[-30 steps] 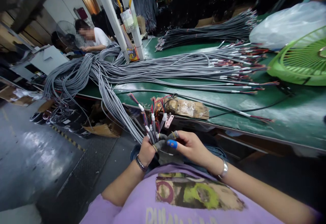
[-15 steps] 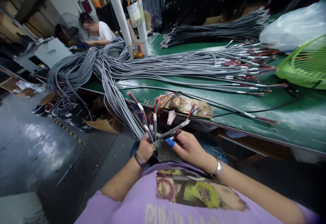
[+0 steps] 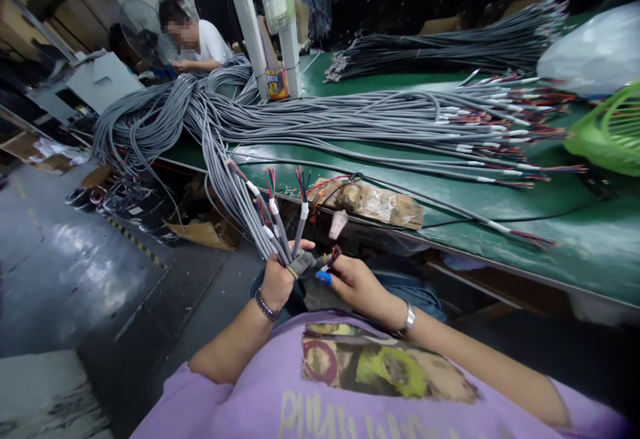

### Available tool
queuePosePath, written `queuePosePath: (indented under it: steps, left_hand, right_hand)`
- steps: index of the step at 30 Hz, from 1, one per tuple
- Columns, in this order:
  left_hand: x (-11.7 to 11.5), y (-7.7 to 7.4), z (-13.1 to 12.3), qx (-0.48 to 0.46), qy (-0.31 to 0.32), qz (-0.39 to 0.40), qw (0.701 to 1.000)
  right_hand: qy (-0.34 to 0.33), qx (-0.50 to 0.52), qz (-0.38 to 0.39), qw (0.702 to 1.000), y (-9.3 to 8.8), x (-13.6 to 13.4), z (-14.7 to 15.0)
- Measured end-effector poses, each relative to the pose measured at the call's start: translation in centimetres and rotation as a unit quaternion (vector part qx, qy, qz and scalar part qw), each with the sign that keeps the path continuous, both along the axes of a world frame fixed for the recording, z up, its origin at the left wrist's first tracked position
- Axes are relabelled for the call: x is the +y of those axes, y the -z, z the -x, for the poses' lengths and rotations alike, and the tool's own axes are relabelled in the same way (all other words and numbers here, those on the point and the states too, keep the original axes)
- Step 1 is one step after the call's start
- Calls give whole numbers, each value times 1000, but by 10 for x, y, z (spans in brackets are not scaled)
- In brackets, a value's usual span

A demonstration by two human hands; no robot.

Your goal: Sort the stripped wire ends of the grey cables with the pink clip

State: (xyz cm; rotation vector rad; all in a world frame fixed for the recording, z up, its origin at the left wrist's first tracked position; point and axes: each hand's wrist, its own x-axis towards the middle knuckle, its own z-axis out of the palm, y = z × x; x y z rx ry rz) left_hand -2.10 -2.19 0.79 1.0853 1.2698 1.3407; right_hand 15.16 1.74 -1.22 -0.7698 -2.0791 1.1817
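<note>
My left hand (image 3: pixel 277 279) is closed round a bunch of grey cables (image 3: pixel 235 192) whose stripped ends, with coloured wires and white sleeves, stick up above the fist. These cables run up and left to the big heap on the green table (image 3: pixel 450 206). My right hand (image 3: pixel 353 282), with a blue cap on one fingertip, pinches the end of one cable (image 3: pixel 330 259) just right of the bunch. Both hands are in front of my purple shirt, below the table's front edge.
Long grey cables (image 3: pixel 375 119) with coloured ends lie across the table, with a darker bundle (image 3: pixel 440 49) behind. A taped brown block (image 3: pixel 370 202) sits at the table edge. At the right are a green fan (image 3: pixel 607 132) and a plastic bag (image 3: pixel 595 52). Another person (image 3: pixel 195 39) sits far left.
The bunch in my left hand has been gathered more upright. The cable that my right hand held out to the right has been drawn in close to the bunch. The view has tilted down a little.
</note>
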Motion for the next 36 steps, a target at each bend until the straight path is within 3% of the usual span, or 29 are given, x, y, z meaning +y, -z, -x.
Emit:
queuePosePath:
  steps: [3, 9, 13, 18, 21, 29, 33, 36]
  left_hand:
    - [2, -1, -7, 13, 16, -19, 1000]
    - [7, -4, -11, 71, 150, -33, 986]
    - [7, 1, -11, 96, 110, -12, 989]
    - [3, 9, -7, 101, 76, 23, 992]
    - [3, 8, -7, 104, 67, 32, 992]
    - [9, 7, -8, 52, 136, 56, 988]
    - [11, 7, -5, 59, 176, 83, 979]
    - [12, 8, -5, 49, 165, 85, 981]
  right_hand:
    - [21, 4, 20, 1000, -2, 0, 2]
    - [-12, 52, 101, 993, -1, -3, 4]
    - [-6, 77, 151, 986, -2, -5, -3]
    - [83, 83, 206, 971, -2, 2, -12]
    - [98, 82, 202, 971, 0, 6, -9]
    - [74, 92, 187, 975, -13, 6, -2]
    - [40, 121, 215, 968, -17, 7, -5]
    - [43, 134, 244, 959, -17, 9, -4]
